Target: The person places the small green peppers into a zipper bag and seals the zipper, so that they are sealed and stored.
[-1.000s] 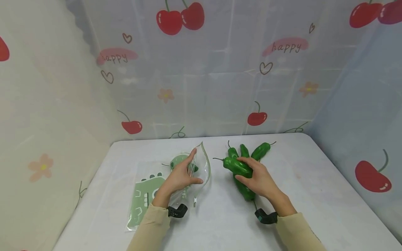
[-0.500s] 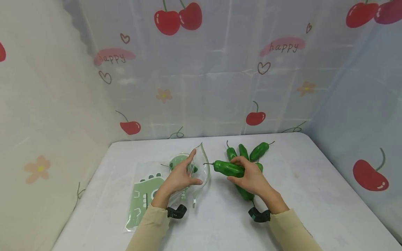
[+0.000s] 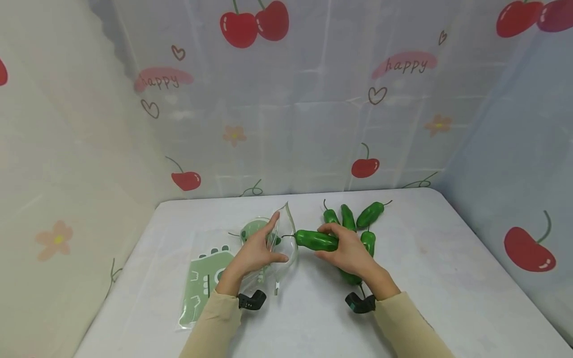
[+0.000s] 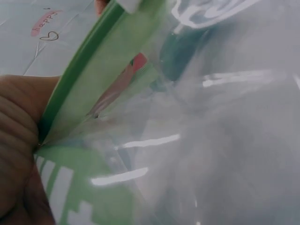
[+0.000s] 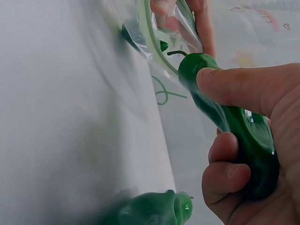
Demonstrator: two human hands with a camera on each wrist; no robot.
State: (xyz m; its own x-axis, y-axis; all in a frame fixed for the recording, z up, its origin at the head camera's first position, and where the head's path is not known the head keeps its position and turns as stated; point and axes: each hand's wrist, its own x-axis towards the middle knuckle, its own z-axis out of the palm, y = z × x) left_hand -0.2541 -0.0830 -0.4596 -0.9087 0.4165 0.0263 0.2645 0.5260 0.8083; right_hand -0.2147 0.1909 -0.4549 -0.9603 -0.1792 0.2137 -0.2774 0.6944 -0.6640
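My left hand point(image 3: 252, 251) is at the mouth of a clear zip bag point(image 3: 294, 252) with green print, thumb and fingers spread wide and straight, so the mouth stands apart. Dark green shows through the plastic in the left wrist view, where the green zip strip point(image 4: 77, 77) runs past the hand. In my right hand point(image 3: 351, 251) a long green pepper point(image 3: 315, 240) is gripped by its rear end, lying level, its stem pointing left at the bag's rim. The thumb point(image 5: 229, 86) presses along that pepper's side in the right wrist view, with fingers curled beneath.
Several green peppers lie right of and behind the right hand, among them one point(image 3: 370, 215) at the far right and one point(image 3: 368, 241) by the wrist. A flat bag with a green dinosaur print point(image 3: 203, 286) lies at left. Printed curtains surround the white table point(image 3: 447, 278).
My right hand has carried the pepper leftward from over the pile to the bag's mouth, uncovering another pepper. The left hand and the bag have stayed in place.
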